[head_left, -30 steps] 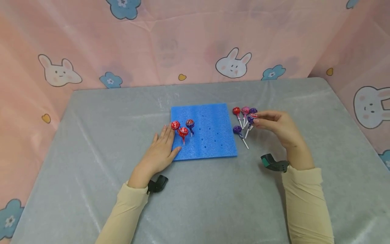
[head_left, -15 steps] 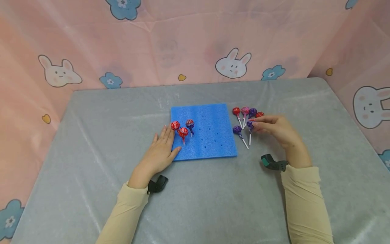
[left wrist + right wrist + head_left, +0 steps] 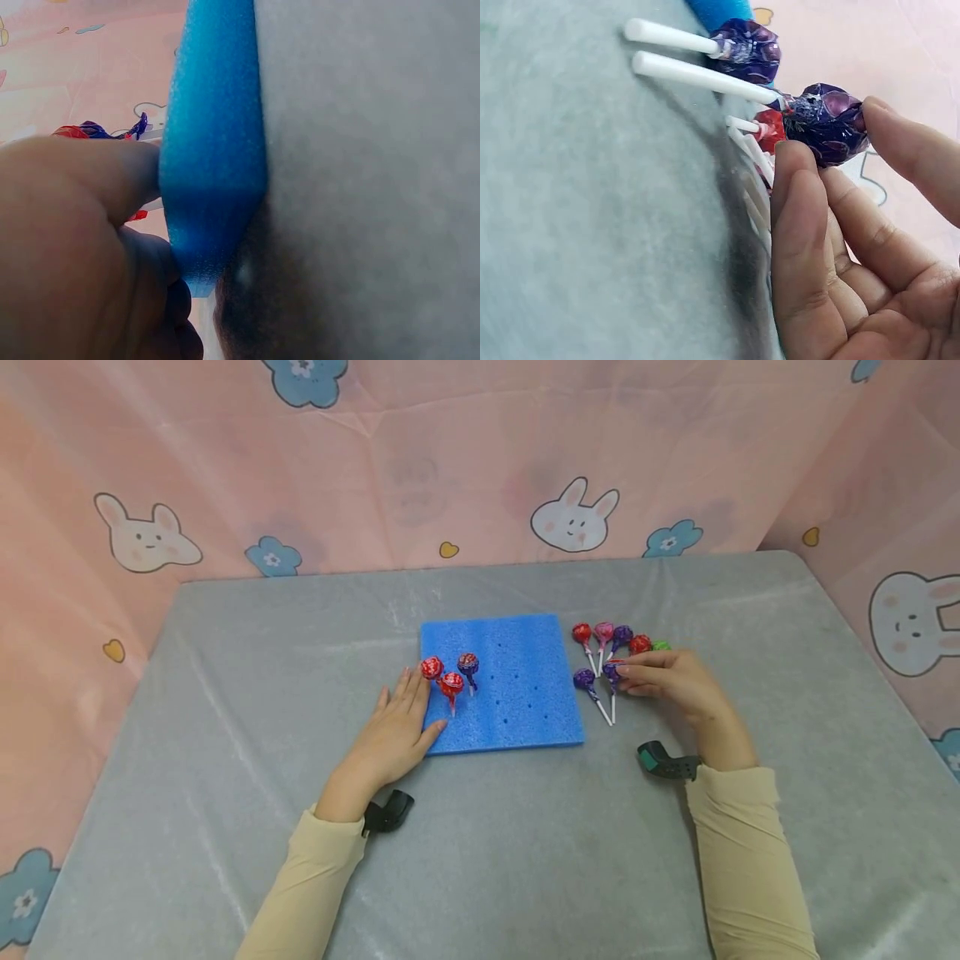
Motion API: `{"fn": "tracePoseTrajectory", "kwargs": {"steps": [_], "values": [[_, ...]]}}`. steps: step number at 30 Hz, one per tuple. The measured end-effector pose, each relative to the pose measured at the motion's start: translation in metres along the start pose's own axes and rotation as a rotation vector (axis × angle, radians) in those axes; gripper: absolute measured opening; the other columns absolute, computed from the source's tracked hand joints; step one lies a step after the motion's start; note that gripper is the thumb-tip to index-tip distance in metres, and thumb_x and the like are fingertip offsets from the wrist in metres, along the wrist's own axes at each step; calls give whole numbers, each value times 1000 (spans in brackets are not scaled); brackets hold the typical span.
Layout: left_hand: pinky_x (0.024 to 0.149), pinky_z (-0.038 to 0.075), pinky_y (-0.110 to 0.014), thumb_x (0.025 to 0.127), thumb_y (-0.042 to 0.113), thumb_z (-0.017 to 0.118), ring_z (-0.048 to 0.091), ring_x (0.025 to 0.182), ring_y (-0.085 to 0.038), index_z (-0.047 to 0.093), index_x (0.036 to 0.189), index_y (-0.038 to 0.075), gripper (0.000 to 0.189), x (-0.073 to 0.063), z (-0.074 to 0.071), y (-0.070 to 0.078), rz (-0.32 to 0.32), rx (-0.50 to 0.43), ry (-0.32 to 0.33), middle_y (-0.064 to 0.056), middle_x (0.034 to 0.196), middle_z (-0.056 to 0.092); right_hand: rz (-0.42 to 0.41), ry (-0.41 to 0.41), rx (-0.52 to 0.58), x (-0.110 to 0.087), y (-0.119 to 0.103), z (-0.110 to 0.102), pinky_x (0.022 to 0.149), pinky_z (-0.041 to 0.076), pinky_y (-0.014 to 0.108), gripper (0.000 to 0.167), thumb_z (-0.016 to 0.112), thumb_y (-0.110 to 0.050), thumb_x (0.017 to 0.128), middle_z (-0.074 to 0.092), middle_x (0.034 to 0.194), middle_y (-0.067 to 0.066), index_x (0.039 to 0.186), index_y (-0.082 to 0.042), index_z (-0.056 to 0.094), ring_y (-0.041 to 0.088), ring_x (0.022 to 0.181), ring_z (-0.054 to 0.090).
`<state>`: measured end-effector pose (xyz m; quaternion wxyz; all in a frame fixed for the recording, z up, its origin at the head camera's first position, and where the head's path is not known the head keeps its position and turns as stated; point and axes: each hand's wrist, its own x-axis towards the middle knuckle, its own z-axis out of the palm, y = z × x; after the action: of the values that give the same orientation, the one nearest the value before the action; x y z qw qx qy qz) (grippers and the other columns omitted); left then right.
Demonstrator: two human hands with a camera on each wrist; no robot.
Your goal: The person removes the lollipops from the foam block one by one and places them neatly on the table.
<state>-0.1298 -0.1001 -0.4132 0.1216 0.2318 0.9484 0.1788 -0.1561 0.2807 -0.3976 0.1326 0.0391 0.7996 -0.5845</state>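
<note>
My right hand (image 3: 686, 689) pinches the head of a purple-wrapped lollipop (image 3: 825, 127) between thumb and fingers, its white stick pointing toward me. Beside it lies another purple lollipop (image 3: 584, 680). Fingers straight, my left hand (image 3: 390, 739) rests along the left edge of a blue foam block (image 3: 525, 647), the thumb over its near-left corner. Standing in the foam near that hand are two red lollipops (image 3: 451, 684) and a dark blue-purple lollipop (image 3: 468, 666). Small holes dot the rest of the foam's top.
Right of the foam lie a red lollipop (image 3: 582, 633), a pink lollipop (image 3: 603, 632), a purple lollipop (image 3: 622, 636), another red lollipop (image 3: 641, 644) and a partly hidden green lollipop (image 3: 661, 646). The grey-covered table (image 3: 510, 843) meets a pink curtain (image 3: 480, 468) behind.
My right hand has drawn the purple lollipop slightly toward me and left, turning its stick to point nearer me. Red and green lollipops behind it came into view. My left hand stays still.
</note>
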Motion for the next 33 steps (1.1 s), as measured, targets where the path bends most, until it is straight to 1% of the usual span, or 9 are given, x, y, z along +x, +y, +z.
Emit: {"fn": "tracePoseTrajectory", "kwargs": {"steps": [3, 7, 13, 15, 18, 20, 29, 31, 33], "values": [[113, 1, -49, 101, 38, 37, -5, 143, -28, 11, 149, -3, 68, 0, 0, 0, -3, 0, -3, -15, 156, -2, 5, 7, 20, 1, 1, 2, 70, 54, 23, 20, 65, -13, 90, 67, 79, -8, 100, 4, 67, 7, 73, 66], [113, 1, -49, 101, 39, 37, -5, 143, -27, 10, 149, -1, 68, 1, 0, 0, -4, 3, -5, -14, 156, -1, 9, 20, 61, 1, 2, 4, 67, 55, 23, 7, 66, -10, 89, 68, 77, -7, 91, -5, 70, 8, 71, 67], [113, 1, -49, 101, 38, 37, -5, 143, -28, 11, 149, -2, 67, 2, 1, 1, 0, 5, -6, -14, 156, 0, 33, 35, 62, 2, 4, 6, 65, 55, 24, 6, 68, -11, 88, 68, 75, -6, 84, -14, 70, 8, 69, 68], [113, 2, -49, 101, 38, 37, -4, 143, -28, 11, 149, -2, 67, 2, 0, 1, -1, 2, -4, -15, 156, 0, 31, 43, 47, 2, 3, 7, 65, 55, 24, 5, 68, -12, 88, 68, 75, -7, 89, -8, 71, 7, 69, 67], [113, 1, -49, 101, 38, 37, -5, 143, -27, 10, 149, -2, 67, 2, 0, 1, -6, -2, -5, -14, 156, -1, 35, 60, 14, 3, 3, 8, 66, 55, 24, 19, 69, -14, 87, 68, 76, -8, 97, 2, 69, 6, 69, 67], [113, 1, -48, 101, 38, 37, -5, 143, -27, 10, 149, -2, 67, 2, 0, 0, -8, -2, -6, -14, 156, -1, 41, 68, 3, 3, 3, 8, 66, 55, 23, 24, 69, -15, 87, 67, 76, -9, 100, 5, 68, 6, 69, 67], [113, 3, -50, 101, 37, 37, -4, 143, -28, 10, 149, -2, 68, 1, 0, 0, -9, 3, -1, -15, 156, 0, 64, 60, 24, 5, 3, 10, 64, 55, 22, 28, 66, -7, 88, 66, 73, -8, 105, 15, 62, 5, 67, 66], [113, 3, -50, 101, 37, 37, -3, 143, -28, 10, 149, -2, 68, 1, 0, 0, -9, 4, -2, -15, 156, 0, 69, 54, 27, 5, 3, 10, 64, 55, 22, 27, 65, -7, 89, 66, 74, -7, 105, 15, 62, 5, 67, 66], [113, 3, -50, 101, 37, 37, -3, 143, -29, 10, 149, -2, 68, 1, 0, 0, -10, 4, -2, -15, 156, 0, 67, 49, 35, 5, 2, 10, 65, 55, 23, 22, 65, -6, 88, 66, 74, -7, 101, 12, 64, 6, 67, 66]]}}
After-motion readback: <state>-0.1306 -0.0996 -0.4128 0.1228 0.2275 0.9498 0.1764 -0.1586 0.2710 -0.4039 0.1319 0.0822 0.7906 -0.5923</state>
